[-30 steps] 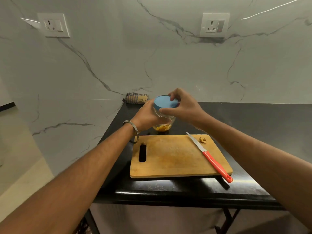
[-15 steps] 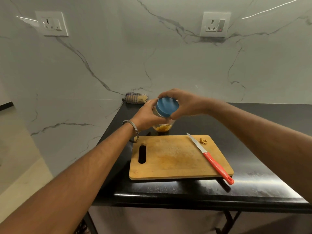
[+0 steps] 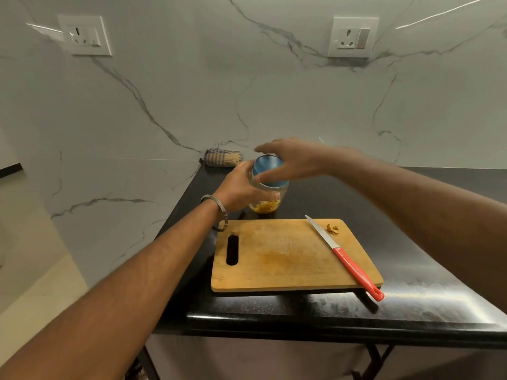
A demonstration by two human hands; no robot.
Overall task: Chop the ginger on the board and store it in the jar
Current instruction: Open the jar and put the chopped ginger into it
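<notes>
Clear glass jar (image 3: 270, 198), rounded, holding yellow-orange chopped ginger pieces (image 3: 265, 206) at its bottom; stands on or just above the black glossy countertop (image 3: 411, 305), beyond the far edge of the board, base contact not clear. Round blue lid (image 3: 267, 167) sits on the jar mouth, tilted toward the camera. Left hand (image 3: 241, 189): fingers wrapped around the jar's glass body from the left, gripping it; silver metal bangle (image 3: 219, 212) on the wrist. Right hand (image 3: 292, 160): spread over the lid from the right, fingers mostly extended, thumb lying along the lid's near rim and fingers reaching over its far side; whether it grips or merely rests there cannot be told. Rectangular wooden chopping board (image 3: 274, 259) with an oval handle slot at its left end, lying flat near the counter's front edge, a faint yellow stain at centre. Kitchen knife with steel blade and red plastic handle (image 3: 343, 256), laid diagonally across the board's right side, handle end overhanging the near right corner. One small leftover ginger scrap (image 3: 333, 229) at the board's far right corner, just beside the blade tip. Folded checked cloth (image 3: 223, 157) at the counter's back left corner, against the white marble-veined wall (image 3: 192, 91). Two white wall sockets, left (image 3: 85, 35) and right (image 3: 352, 37).
</notes>
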